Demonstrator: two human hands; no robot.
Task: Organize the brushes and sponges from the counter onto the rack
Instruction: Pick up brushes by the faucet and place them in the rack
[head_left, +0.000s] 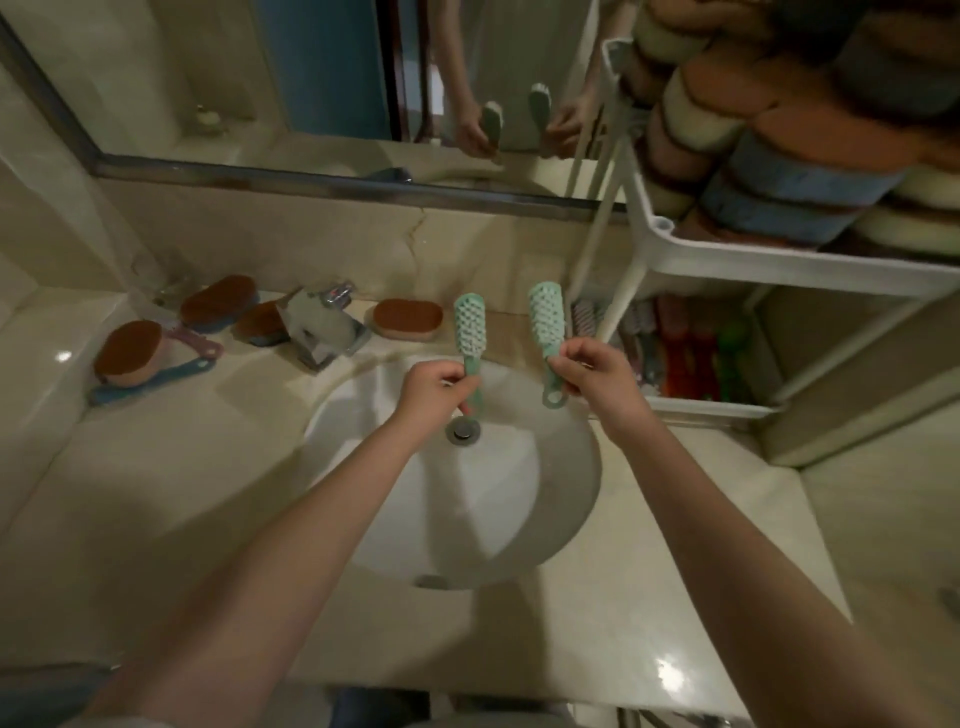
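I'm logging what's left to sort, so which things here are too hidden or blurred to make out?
Head view only:
- Top rack shelf: the stacked sponges are blurred and cut off by the right edge; no count possible.
- Lower rack shelf: its contents are small, dim and partly behind the right hand.
- Left green brush: the left hand hides its handle end.

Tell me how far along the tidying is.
Done: sponges fill the rack's top shelf; brushes lie on the lower shelf. In hand: the left hand and right hand each hold a green brush above the sink. Left: four brown-topped sponge brushes on the counter around the faucet.
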